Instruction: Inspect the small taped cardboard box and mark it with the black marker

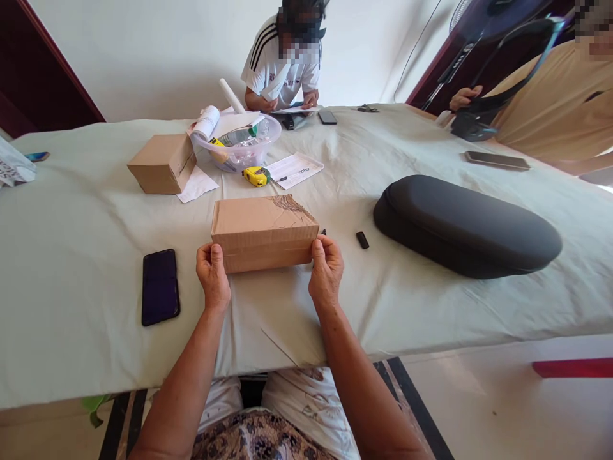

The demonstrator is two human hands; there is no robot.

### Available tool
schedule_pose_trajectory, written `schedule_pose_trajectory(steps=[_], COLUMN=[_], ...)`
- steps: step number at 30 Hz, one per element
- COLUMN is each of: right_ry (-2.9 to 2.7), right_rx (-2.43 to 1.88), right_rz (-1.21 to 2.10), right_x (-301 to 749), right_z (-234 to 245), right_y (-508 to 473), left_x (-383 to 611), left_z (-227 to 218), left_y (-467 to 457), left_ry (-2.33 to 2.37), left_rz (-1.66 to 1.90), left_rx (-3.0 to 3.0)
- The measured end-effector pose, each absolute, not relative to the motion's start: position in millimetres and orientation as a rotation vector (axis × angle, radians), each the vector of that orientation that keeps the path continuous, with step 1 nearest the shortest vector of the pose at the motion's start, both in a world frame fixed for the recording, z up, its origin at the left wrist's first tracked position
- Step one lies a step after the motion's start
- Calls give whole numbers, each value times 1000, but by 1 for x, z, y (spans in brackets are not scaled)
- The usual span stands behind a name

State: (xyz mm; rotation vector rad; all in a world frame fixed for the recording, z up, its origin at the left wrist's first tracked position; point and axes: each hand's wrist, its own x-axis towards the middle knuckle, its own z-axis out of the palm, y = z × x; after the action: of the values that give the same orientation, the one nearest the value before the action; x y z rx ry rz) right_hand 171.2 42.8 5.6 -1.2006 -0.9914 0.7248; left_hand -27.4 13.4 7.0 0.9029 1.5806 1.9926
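Observation:
A brown cardboard box [263, 233] with dark scribbles on its top right corner rests on the pale cloth-covered table [71, 255]. My left hand [212, 275] grips its near left corner with the thumb up against the side. My right hand [326, 268] holds the near right corner in the same way. Both hands are closed on the box.
A black phone [159, 286] lies left of my hands. A large black oval case [467, 223] and a small black item [363, 239] lie to the right. Farther back are a second cardboard box [163, 163], a clear bowl [242, 144], a yellow tape measure [255, 176] and papers. Two people sit at the far side.

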Motion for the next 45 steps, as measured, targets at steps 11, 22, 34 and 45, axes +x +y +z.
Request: schedule_pose_trajectory(steps=[11,22,34,45], right_ry=[-930,-798,-700,-725], right_rx=[-1176,-1137,-1105,-1072], right_rz=[780,864,880,922], right_x=[170,175,175,173], right_z=[5,-4,-4,-2], right_y=[44,50,52,50], left_x=[-28,-26,-29,-27], left_z=[7,8,1,-1], left_y=[15,14,13,14], left_ry=[1490,1274,1130,1162], left_rz=[2038,2018,1867,1931], left_rx=[868,887,1145,1028])
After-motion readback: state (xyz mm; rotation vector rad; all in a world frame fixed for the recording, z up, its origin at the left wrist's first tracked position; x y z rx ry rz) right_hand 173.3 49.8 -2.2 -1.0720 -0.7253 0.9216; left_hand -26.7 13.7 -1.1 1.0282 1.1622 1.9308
